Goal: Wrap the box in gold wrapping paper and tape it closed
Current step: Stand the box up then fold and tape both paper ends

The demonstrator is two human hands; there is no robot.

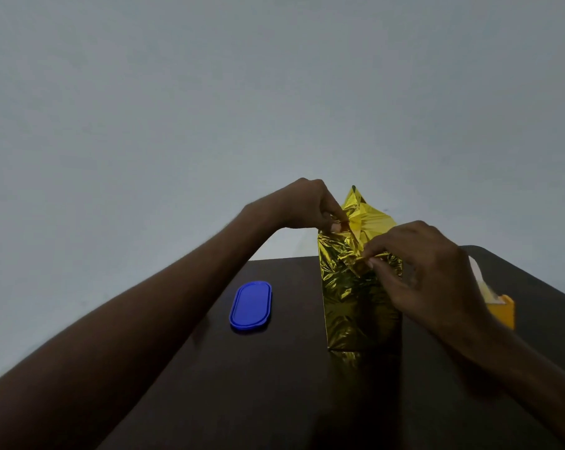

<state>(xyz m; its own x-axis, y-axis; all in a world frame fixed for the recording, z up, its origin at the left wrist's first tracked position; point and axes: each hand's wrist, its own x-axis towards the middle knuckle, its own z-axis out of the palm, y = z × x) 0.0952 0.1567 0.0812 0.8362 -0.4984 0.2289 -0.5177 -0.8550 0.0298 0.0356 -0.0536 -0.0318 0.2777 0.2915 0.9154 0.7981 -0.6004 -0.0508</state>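
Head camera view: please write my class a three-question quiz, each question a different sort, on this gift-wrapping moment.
1. True or false: the gold-wrapped box lies flat on the table.
2. Which part of the wrapping do the left hand and right hand pinch? A) bottom B) top flaps C) neither
3. What colour is the oval lid left of the box?

Key: 1 false, it stands upright; 2 B; 3 blue.

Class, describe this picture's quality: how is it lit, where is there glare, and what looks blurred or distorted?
Head view: dim, flat lighting; the dark table loses detail. Glare flashes on the gold wrapping paper. The right hand is slightly motion-blurred. Wide-angle distortion stretches the forearms at the edges.
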